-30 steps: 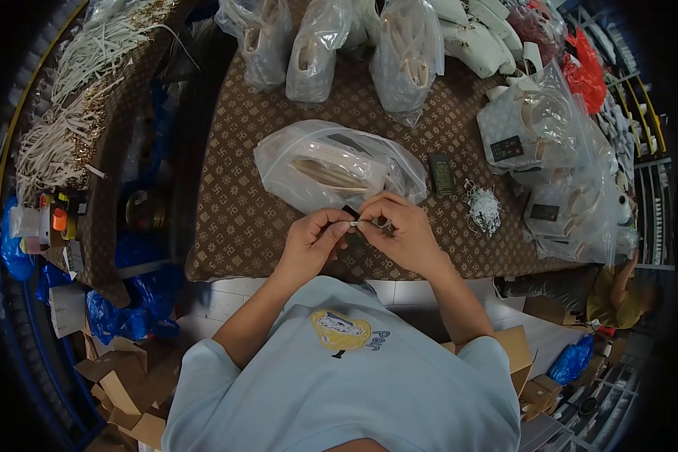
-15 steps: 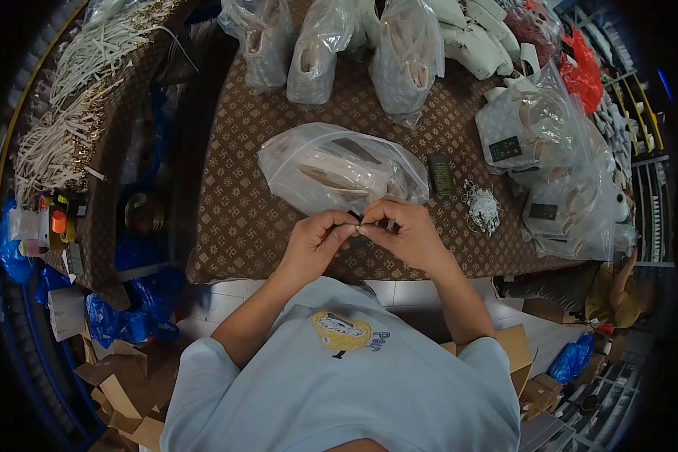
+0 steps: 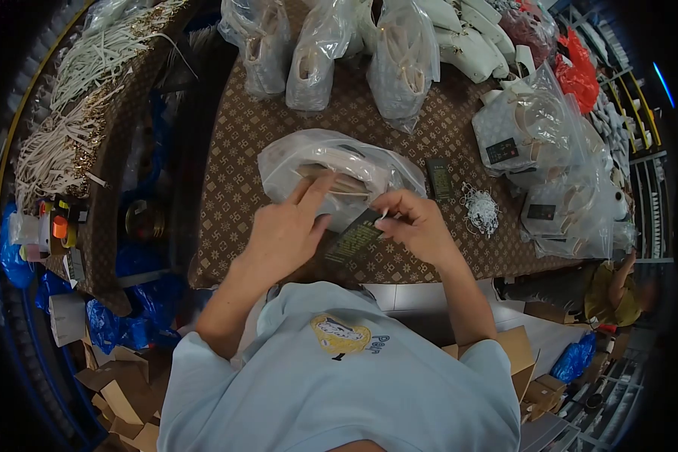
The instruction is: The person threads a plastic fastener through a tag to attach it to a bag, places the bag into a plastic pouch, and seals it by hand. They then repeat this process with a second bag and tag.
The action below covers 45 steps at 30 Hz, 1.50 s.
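Observation:
A plastic-wrapped handbag lies on the patterned table in front of me, its clear bag gathered at the mouth. My left hand reaches to it with fingers stretched out, the fingertips on its light strap or opening. Between thumb and forefinger, my right hand pinches a dark hang tag near its top corner, where a bit of white string shows. The tag hangs face up, printed with small greenish text, over the near side of the handbag. More dark tags rest to the right, beside a heap of white tag strings.
Bagged handbags stand along the back, with white bags piled behind. Other wrapped bags are at the right edge. Straps with gold fittings fill a side surface at left. A person is at the far right.
My hands, earlier pinched together over a small dark piece, have parted. My left hand has moved left and up onto the handbag; the tag's printed face now shows at my right hand.

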Tool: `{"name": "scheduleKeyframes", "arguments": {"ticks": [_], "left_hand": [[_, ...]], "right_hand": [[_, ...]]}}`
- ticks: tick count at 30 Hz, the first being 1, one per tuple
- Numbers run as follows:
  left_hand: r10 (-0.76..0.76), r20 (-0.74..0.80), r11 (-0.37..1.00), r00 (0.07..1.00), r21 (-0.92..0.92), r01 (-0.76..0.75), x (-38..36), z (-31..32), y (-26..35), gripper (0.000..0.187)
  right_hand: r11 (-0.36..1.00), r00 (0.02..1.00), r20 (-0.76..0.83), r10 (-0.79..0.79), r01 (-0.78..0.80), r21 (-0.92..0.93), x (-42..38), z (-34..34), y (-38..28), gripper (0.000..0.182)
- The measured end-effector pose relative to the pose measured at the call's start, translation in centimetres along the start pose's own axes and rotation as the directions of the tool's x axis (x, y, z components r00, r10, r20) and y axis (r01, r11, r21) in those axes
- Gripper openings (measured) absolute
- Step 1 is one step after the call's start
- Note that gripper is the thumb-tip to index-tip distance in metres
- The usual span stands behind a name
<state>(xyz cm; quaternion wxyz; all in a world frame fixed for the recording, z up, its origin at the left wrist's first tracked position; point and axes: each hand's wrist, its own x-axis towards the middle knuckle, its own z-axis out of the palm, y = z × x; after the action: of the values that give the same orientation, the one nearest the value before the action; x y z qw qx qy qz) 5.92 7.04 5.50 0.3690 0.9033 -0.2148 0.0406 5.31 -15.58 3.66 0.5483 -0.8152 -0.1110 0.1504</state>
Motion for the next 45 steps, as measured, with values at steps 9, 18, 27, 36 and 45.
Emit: {"name": "scheduleKeyframes", "arguments": {"ticks": [9,18,27,36,45], "left_hand": [[0.166,0.299,0.855,0.94,0.432,-0.288,-0.8,-2.9,-0.6,0.018],[0.324,0.315,0.885,0.892,0.234,-0.404,-0.6,-5.8,2.2,0.014],[0.467,0.222,0.868,0.856,0.069,-0.491,-0.1,-6.1,1.5,0.014],[0.454,-0.035,0.89,0.89,0.057,-0.452,0.7,-7.0,1.0,0.013],[0.449,0.024,0.888,0.893,0.101,-0.449,1.4,-7.2,1.9,0.013]], "right_hand": [[0.681,0.852,-0.513,0.109,0.312,0.662,1.1,1.8,1.7,0.011],[0.635,0.88,-0.105,-0.462,0.246,-0.732,1.5,-0.4,-3.4,0.013],[0.37,0.935,0.165,-0.313,0.28,-0.886,1.8,0.6,-3.5,0.016],[0.871,0.88,-0.294,-0.373,0.222,-0.439,-0.6,-6.7,-4.7,0.049],[1.0,0.934,-0.358,-0.022,0.015,-0.02,1.8,-7.9,-2.6,0.042]]}}
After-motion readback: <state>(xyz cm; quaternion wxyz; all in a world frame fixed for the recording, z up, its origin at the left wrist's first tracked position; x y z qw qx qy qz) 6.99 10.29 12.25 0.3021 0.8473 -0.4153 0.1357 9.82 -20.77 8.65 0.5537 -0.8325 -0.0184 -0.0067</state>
